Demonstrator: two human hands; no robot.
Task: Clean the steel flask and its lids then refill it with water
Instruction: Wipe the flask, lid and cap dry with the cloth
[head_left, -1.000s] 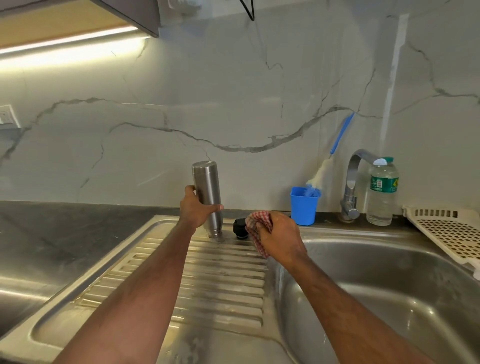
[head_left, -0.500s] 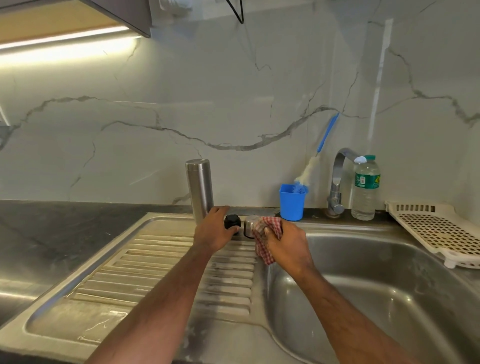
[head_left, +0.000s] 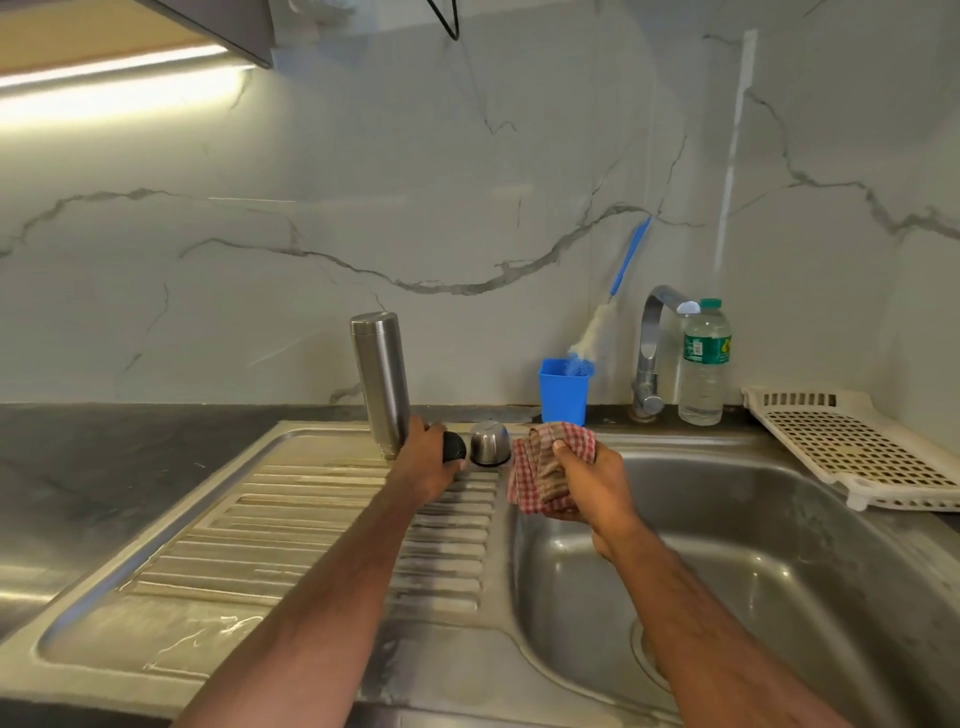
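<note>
Now that the steel flask (head_left: 381, 382) stands inverted, released, the left hand (head_left: 426, 465) grips the black lid (head_left: 453, 447); right hand (head_left: 584, 480) clutches the checked cloth (head_left: 548, 467); lid-drying likely follows.

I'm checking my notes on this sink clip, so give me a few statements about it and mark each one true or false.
1. The steel flask stands upside down on the drainboard. True.
2. The left hand grips the steel cap. False: it holds the black lid; the steel cap sits untouched beside it.
3. The right hand holds a checked cloth. True.
4. The bottle brush lies in the sink basin. False: it stands in the blue cup.
5. The tap is running. False: no water flows.
</note>
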